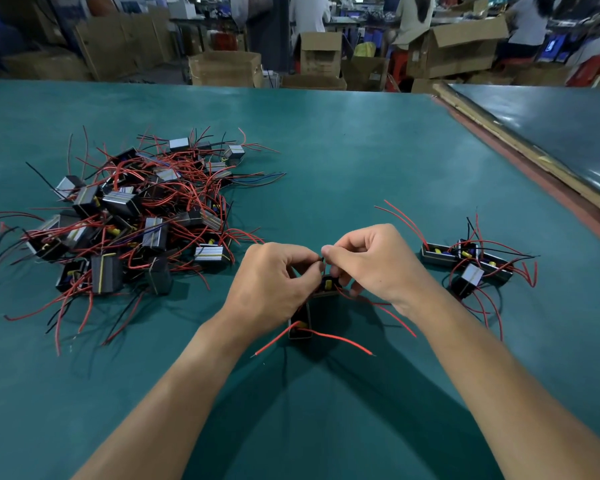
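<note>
Green table (343, 150). Big tangled pile of modules (136, 216) with red and black leads at left; small sorted group (468, 265) at right. Left hand (274, 282) and right hand (371, 265) meet mid-table, right over a black module (300, 323). Its red leads (340, 337) trail toward the near edge. Both grips closed, fingertips pinching a thin black lead (321, 259) between them. Step: working that lead, twisting or straightening. The next move calls for a tight pinch, then setting the module with the right group. Fingers hide the module's top; possibly a second unit under the right palm.
</note>
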Demonstrator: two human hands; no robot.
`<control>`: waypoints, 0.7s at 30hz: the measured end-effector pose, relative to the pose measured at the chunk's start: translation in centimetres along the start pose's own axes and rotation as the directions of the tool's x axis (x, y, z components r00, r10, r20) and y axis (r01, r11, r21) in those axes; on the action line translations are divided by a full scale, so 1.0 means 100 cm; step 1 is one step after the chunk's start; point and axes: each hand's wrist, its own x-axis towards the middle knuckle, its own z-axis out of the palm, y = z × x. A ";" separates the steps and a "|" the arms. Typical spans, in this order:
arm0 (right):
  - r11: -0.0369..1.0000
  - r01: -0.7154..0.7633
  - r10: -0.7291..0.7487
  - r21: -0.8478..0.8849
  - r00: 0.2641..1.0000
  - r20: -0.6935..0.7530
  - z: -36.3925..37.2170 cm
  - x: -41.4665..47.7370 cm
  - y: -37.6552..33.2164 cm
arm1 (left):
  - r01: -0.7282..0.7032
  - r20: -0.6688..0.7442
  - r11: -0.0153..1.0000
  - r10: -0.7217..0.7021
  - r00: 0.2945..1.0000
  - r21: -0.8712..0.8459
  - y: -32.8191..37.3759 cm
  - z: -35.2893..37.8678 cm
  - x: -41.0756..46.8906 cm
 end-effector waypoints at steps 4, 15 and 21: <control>1.000 -0.010 0.009 0.018 1.000 0.025 -0.001 0.000 0.000 | -0.021 0.010 1.000 0.021 1.000 0.019 0.001 0.001 0.000; 0.888 0.418 -0.419 -0.191 0.907 0.036 -0.003 -0.001 0.003 | 0.377 0.259 0.835 -0.291 0.921 -0.401 0.011 -0.008 0.006; 0.934 0.342 -0.344 -0.102 0.939 0.006 -0.007 0.001 0.003 | 0.381 0.249 0.823 -0.299 0.921 -0.421 0.012 -0.009 0.005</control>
